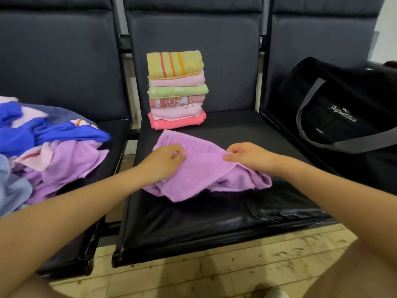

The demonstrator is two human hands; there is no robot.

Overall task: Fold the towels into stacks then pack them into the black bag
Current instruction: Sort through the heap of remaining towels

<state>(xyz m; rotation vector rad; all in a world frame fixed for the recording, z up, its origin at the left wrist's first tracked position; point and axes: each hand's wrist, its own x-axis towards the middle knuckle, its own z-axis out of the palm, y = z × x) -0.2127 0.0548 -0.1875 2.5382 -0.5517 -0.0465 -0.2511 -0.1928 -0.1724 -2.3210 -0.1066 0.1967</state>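
Observation:
A crumpled lilac towel (202, 173) lies on the middle black seat (193, 220). My left hand (165, 160) pinches its upper left edge. My right hand (249, 157) pinches the upper right edge, fingers curled into the cloth. Behind the towel, against the backrest, stands a stack of several folded towels (176, 89), yellow striped on top and coral pink at the bottom. The black bag (335, 108) with grey handles sits on the right seat.
A heap of unfolded towels (47, 151), blue, lilac and pale pink, covers the left seat. Tiled floor (214, 274) runs below the seat fronts. My knees show at the bottom corners.

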